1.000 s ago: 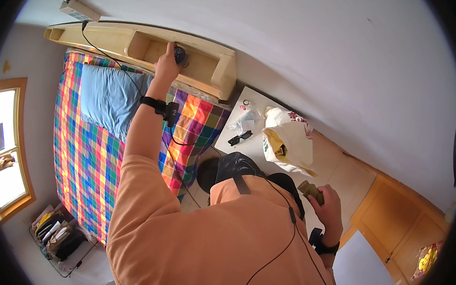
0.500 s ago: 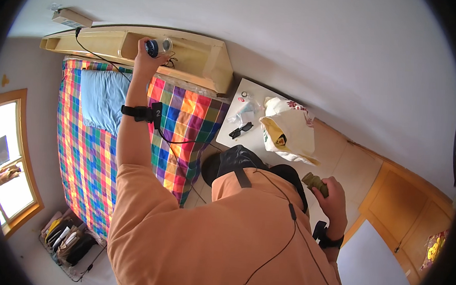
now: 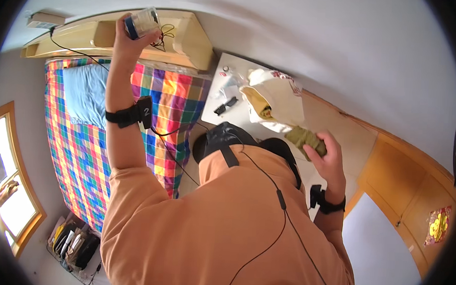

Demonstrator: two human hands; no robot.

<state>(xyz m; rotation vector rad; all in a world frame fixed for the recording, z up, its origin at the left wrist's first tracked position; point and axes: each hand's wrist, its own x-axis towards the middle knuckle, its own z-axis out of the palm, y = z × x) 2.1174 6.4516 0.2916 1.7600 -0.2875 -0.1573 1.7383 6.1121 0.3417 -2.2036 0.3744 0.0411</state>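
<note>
My left hand (image 3: 128, 40) is closed around a clear jar with a dark blue lid (image 3: 144, 22). It is held tilted over the cream headboard shelf (image 3: 187, 34), with its lid end toward the palm. In my right hand (image 3: 331, 161) is an olive-green cloth bundle (image 3: 304, 141), gripped between thumb and fingers. That bundle is just below the white cloth tote bag (image 3: 284, 96), whose open mouth shows a yellow inside. What the tote bag holds deeper in is hidden.
Black sunglasses (image 3: 226, 106) and clear plastic wrapping lie on the white table (image 3: 215, 85). A black cable (image 3: 164, 38) is coiled on the shelf. The bed has a checked cover (image 3: 164, 87) and a blue pillow (image 3: 86, 91). A wooden cabinet (image 3: 401, 177) stands right.
My left hand has raised the jar and turned it so its clear side shows. My right hand has moved the cloth bundle closer to the tote bag. The whole view has shifted slightly.
</note>
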